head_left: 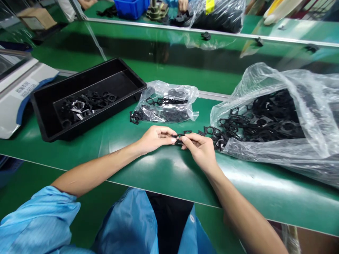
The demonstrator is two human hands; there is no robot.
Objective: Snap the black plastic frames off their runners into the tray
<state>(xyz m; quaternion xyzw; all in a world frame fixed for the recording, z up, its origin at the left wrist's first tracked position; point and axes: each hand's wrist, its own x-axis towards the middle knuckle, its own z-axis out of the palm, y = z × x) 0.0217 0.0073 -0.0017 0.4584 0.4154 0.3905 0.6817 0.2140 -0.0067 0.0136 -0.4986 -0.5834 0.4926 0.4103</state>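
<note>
My left hand (155, 138) and my right hand (200, 149) meet over the green bench, fingers pinched on a small black plastic part (179, 136) held between them. Just right of my hands a large clear bag (296, 116) spills several black ring-shaped parts (225, 131) onto the bench. A smaller clear bag (168, 103) of the same parts lies just beyond my hands. A black tray (50, 130) at the left holds several finished parts (82, 106).
A white and blue machine (18, 95) stands at the far left. Beyond a metal rail (212, 94), another person's hand (183, 5) works by a blue bin (131, 7) and another bag of parts. The bench front edge (164, 192) runs above my lap.
</note>
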